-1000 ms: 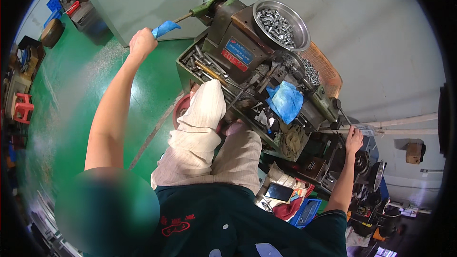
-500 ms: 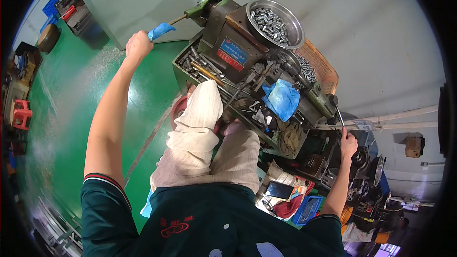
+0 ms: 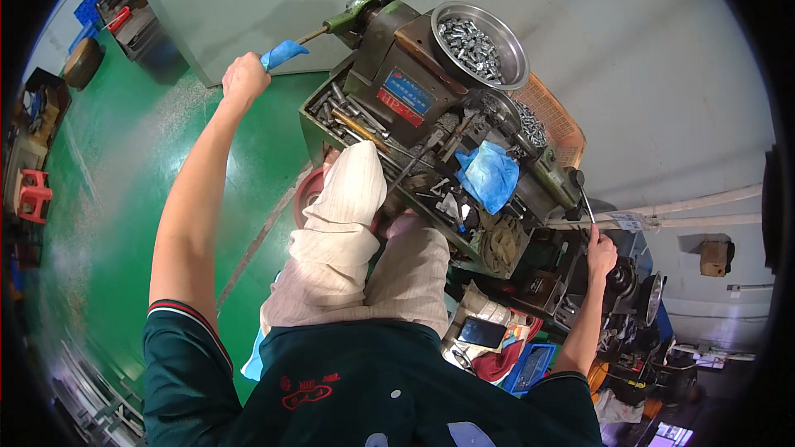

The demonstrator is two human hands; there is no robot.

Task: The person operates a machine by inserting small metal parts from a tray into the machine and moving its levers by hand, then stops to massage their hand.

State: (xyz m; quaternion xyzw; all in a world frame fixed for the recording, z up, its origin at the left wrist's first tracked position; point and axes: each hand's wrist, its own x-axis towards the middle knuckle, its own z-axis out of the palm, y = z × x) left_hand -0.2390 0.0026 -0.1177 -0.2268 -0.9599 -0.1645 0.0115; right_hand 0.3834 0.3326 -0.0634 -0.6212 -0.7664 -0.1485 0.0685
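My left hand (image 3: 246,77) is wrapped round a lever (image 3: 312,36) on the left end of a green bench lathe (image 3: 406,58); blue cloth or film (image 3: 284,55) covers its grip. At the lathe's right end, my right hand (image 3: 602,253) closes on a thin metal lever (image 3: 587,206) coming from the tailstock (image 3: 553,178). A steel bowl (image 3: 521,62) full of small metal parts (image 3: 470,48) sits on top of the headstock. A blue cloth (image 3: 489,176) lies over the front of the lathe bed, and the chuck (image 3: 500,108) is partly hidden.
Behind the lathe an orange plastic basket (image 3: 563,112) holds more metal parts. Rods and tools fill the tray (image 3: 313,120) before the headstock. A phone (image 3: 482,332) and a blue bin (image 3: 531,367) are at the lower right. A red stool (image 3: 34,196) stands far left on the green floor.
The whole view has shifted slightly. My right hand and its lever sit a little further left and lower; my left hand keeps its grip on the left lever.
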